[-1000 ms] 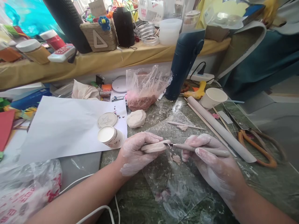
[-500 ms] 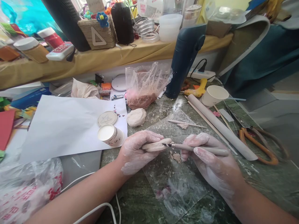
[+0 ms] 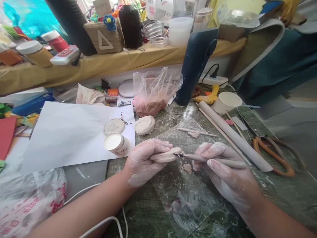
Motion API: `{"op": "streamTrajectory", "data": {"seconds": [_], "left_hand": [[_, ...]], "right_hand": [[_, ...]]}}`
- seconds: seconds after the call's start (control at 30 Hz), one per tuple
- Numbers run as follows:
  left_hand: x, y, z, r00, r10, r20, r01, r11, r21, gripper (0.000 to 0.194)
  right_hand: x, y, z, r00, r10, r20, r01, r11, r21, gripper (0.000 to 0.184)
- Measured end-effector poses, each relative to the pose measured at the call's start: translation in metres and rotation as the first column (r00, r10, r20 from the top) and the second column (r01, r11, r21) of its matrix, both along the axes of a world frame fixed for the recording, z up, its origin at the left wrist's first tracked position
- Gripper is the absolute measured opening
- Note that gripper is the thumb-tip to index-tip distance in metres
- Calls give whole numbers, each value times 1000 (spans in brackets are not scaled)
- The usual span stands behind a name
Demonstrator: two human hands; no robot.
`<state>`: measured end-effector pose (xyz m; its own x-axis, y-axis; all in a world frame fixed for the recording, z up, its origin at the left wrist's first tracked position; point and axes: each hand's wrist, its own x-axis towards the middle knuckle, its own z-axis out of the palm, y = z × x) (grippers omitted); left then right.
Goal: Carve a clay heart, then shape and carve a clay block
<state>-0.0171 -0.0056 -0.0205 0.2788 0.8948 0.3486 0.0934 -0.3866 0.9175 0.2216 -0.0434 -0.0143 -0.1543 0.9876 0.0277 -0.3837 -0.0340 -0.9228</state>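
Observation:
Between the fingers and thumb of my left hand (image 3: 146,160) is a flat clay disc (image 3: 164,156), held edge-on above the table. My right hand (image 3: 223,168) grips a grey-handled craft knife (image 3: 225,162); its dark blade reaches the right edge of the disc. Both hands are coated with pale powder. Under them lies a clear plastic sheet (image 3: 188,205) with white smears and clay scraps (image 3: 186,168). Beyond it rest a thin pointed stick (image 3: 198,131) and a lump of pale clay (image 3: 145,125). A round clay piece with a star outline (image 3: 114,126) lies on white paper.
A paper cup (image 3: 117,144) stands on the white paper (image 3: 66,135). To the right are a grey rolling pin (image 3: 235,135), orange-handled scissors (image 3: 272,155) and another cup (image 3: 227,103). Behind stand a dark blue flask (image 3: 196,66) and a bag of reddish clay (image 3: 151,105).
The right hand and craft knife have shifted slightly right, and the knife handle has tilted a little. The left hand keeps hold of the disc almost in place.

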Motion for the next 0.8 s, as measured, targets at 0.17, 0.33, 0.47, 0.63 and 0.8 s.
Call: {"op": "streamTrajectory", "data": {"seconds": [0.17,0.33,0.47,0.63,0.8], "left_hand": [[1,0,3,999,22,-25,-21,1000,21,14],[4,-1,9,999,27,-26,-27,1000,16,15],[3,-2,10,999,24,-29,-24,1000,11,18],[4,-2,9,1000,14,-17,-14,1000,19,18],[4,-1,8,1000,5,-20,-4,998,57,15]], "right_hand": [[-2,2,0,1000,0,-16,0,1000,-17,5],[-3,3,1,1000,10,-18,-10,1000,4,5],[-3,2,1,1000,13,-18,-14,1000,-24,4],[-4,1,0,999,31,-14,-32,999,-10,5],[-5,2,0,998,46,-32,-46,999,-9,6]]}}
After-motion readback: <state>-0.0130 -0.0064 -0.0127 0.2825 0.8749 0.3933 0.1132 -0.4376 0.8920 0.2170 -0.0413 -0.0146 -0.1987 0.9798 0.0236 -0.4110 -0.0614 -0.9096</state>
